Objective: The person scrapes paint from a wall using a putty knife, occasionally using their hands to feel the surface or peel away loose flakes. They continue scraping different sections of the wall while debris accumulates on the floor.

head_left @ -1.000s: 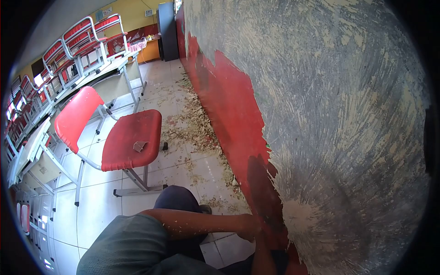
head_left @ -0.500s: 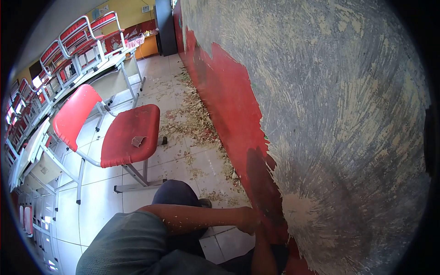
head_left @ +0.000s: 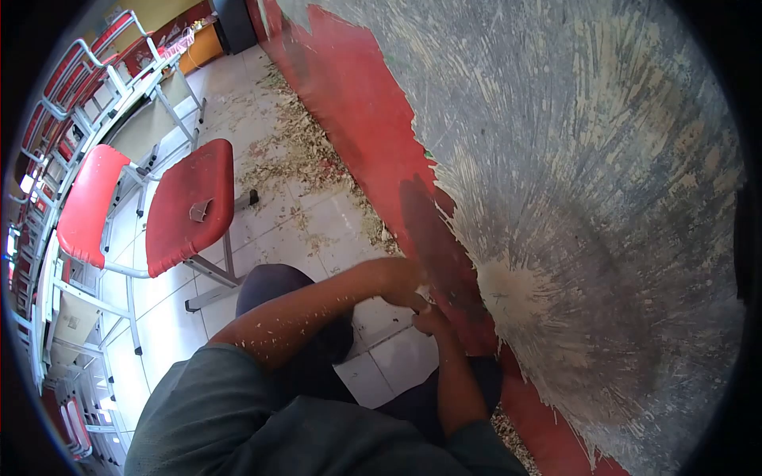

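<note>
My left hand (head_left: 394, 281) reaches across in front of me, bent over with its fingers closed. My right hand (head_left: 432, 320) is closed just below it, and the two meet close to the wall. A small pale bit shows between them, but what they hold is hidden. Beside them is the red painted part of the wall (head_left: 361, 107), with a dark patch (head_left: 436, 238) on it. Its ragged edge borders the scraped grey and beige surface (head_left: 571, 182). Pale flecks cling to my left forearm.
Paint flakes (head_left: 305, 147) litter the tiled floor (head_left: 282, 230) along the wall's foot. A red chair (head_left: 190, 202) stands at the left with a scrap (head_left: 200, 210) on its seat. Behind it, more chairs (head_left: 75, 67) are stacked on tables. My knee (head_left: 274, 282) is bent nearby.
My view has tilted down and shifted, so the chair and wall sit further left and higher. Both hands appear higher in view, and more of the right arm and hand shows.
</note>
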`<state>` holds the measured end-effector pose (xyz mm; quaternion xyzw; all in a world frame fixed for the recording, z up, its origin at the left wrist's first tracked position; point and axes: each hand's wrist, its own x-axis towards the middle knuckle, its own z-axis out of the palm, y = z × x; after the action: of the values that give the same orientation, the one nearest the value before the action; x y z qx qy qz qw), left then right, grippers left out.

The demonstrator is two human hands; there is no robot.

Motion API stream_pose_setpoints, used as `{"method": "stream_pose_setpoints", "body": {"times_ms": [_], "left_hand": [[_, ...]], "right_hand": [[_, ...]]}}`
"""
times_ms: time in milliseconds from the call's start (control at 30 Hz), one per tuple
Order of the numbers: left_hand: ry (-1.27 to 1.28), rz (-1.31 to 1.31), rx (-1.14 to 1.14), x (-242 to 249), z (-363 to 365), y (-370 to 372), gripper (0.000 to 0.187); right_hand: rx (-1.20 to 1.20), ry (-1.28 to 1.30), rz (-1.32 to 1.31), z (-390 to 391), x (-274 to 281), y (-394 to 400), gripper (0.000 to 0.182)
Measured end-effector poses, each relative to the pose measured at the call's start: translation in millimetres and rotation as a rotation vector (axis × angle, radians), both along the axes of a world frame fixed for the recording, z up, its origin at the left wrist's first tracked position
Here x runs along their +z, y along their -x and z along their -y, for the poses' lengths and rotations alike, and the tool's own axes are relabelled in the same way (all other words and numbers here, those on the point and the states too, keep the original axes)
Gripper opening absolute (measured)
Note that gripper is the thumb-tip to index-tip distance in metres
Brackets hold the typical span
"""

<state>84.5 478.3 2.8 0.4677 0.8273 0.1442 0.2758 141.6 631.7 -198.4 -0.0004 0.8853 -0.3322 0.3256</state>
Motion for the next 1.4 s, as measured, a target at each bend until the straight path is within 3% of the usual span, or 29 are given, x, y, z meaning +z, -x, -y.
{"method": "stream_pose_setpoints", "body": {"times_ms": [100, 200, 567, 667, 767, 967, 1067, 1200, 1367, 1400], "left_hand": [[0.161, 0.007, -0.012, 2.2, -18.5, -17.1, 0.044], [0.123, -0.086, 0.044, -3.4, -18.1, -17.2, 0.041], [0.121, -0.058, 0.04, -6.4, -13.3, -16.1, 0.035], [0.098, -0.093, 0.04, -8.6, -13.5, -16.9, 0.034], [0.075, -0.095, 0.039, -6.9, -14.0, -18.5, 0.034], [0.108, -0.077, 0.04, -10.5, -15.1, -17.7, 0.033], [0.136, -0.081, 0.04, -9.2, -16.2, -19.2, 0.033], [0.19, -0.063, 0.055, -4.0, -18.1, -20.6, 0.034], [0.177, -0.074, 0.052, -12.3, -17.2, -17.4, 0.034], [0.173, -0.071, 0.046, -16.7, -17.4, -17.4, 0.034]], "right_hand": [[0.011, -0.045, -0.013, 1.3, -4.1, -1.1, 0.062], [-0.005, -0.045, -0.015, 4.8, 30.2, -6.9, 0.061], [0.03, -0.07, -0.133, 1.9, -20.7, -0.4, 0.063], [0.011, -0.021, -0.06, 0.7, -18.9, 0.5, 0.066], [-0.044, -0.012, -0.068, 1.3, -8.7, -4.5, 0.051], [-0.101, 0.007, -0.007, 1.5, 11.2, -8.6, 0.049], [-0.054, -0.013, 0.077, 4.0, 24.9, -3.3, 0.064], [-0.028, 0.02, 0.003, 4.1, 3.3, -0.3, 0.063], [-0.024, 0.081, 0.028, 1.2, 24.3, -5.1, 0.061], [-0.039, 0.112, -0.103, 1.8, -9.5, -4.3, 0.06]]}}
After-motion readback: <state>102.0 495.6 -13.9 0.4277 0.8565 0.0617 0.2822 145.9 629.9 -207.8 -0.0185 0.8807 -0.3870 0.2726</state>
